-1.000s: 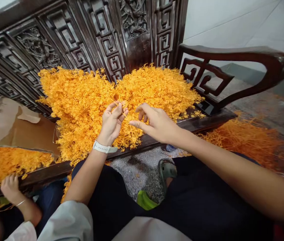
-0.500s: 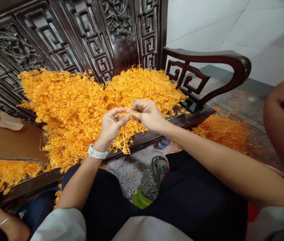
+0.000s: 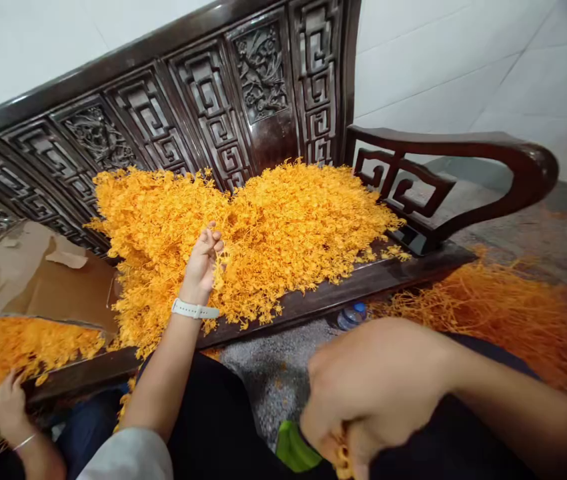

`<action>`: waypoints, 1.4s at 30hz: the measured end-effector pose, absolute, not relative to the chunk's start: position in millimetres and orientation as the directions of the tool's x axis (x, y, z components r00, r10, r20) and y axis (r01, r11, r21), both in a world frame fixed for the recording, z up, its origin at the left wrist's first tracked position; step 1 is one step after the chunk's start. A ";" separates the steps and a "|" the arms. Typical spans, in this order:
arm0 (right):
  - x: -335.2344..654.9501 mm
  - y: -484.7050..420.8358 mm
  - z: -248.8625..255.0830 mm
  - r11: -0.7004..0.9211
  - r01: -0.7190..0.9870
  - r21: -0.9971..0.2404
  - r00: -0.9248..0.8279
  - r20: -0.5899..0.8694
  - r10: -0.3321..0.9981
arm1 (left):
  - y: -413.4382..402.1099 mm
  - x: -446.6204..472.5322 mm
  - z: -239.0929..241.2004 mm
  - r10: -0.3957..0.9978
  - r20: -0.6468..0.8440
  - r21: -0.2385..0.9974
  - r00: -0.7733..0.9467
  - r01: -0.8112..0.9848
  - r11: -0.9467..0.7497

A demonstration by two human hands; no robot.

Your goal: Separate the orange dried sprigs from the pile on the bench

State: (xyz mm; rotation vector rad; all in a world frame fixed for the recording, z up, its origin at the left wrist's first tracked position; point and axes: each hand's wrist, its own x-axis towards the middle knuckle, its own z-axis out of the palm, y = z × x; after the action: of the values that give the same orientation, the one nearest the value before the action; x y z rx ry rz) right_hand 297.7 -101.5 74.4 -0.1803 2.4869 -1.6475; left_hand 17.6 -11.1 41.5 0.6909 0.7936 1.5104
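Observation:
A large pile of orange plastic flower sprigs [image 3: 293,227] covers the bench seat. Over its front part is my left hand [image 3: 203,260], palm turned inward and fingers curled. A thin orange sprig [image 3: 219,272] hangs at those fingertips, hard to separate from the pile behind. My right hand [image 3: 378,387] is low and close to the camera, above my lap, blurred and with fingers closed. Small orange plastic pieces [image 3: 342,457] poke out beneath it; the rest is hidden in the grip.
The dark carved wooden bench [image 3: 273,140] has an armrest [image 3: 528,167] at right. A cardboard box [image 3: 48,280] stands on the left. Another person's hand [image 3: 11,403] is at lower left. Loose orange stems [image 3: 513,313] lie on the right floor, near a bottle [image 3: 351,315].
My hands were together over the pile and have parted. The right moved down and back toward my lap; the left stays over the pile. The view has tilted up.

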 end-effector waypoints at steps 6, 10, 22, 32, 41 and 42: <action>298.7 -42.2 64.4 0.028 -0.550 -0.835 -0.284 0.219 0.933 | -14.6 42.0 40.3 0.998 0.056 0.846 -0.028 -0.529 -0.062; 283.6 -33.3 32.3 0.037 -0.087 -0.996 -0.280 0.060 0.958 | -23.4 59.5 36.2 0.993 0.113 0.887 0.035 -0.455 -0.085; 264.6 -37.0 17.6 0.176 -0.233 -0.956 -0.348 0.251 0.903 | -42.6 75.1 30.9 0.958 0.227 0.973 0.175 0.006 -0.232; 272.2 -16.2 15.6 0.296 -0.119 -0.948 -0.282 0.318 0.905 | -42.6 58.2 28.4 0.930 -0.072 0.997 0.361 0.039 0.062; 349.5 6.5 22.6 0.240 0.191 -0.952 -0.631 0.068 0.773 | -40.3 37.2 34.1 0.995 -0.008 1.000 0.104 0.025 0.005; 342.6 -9.0 25.0 0.225 0.239 -0.944 -0.841 -0.085 0.535 | -38.3 36.7 33.3 0.995 0.003 0.998 0.101 0.055 -0.008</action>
State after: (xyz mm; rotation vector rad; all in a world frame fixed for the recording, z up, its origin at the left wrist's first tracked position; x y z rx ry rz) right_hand 342.6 -9.0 25.0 0.8598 2.6481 -1.9541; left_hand 36.7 -38.3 33.3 1.3004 1.1717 1.1113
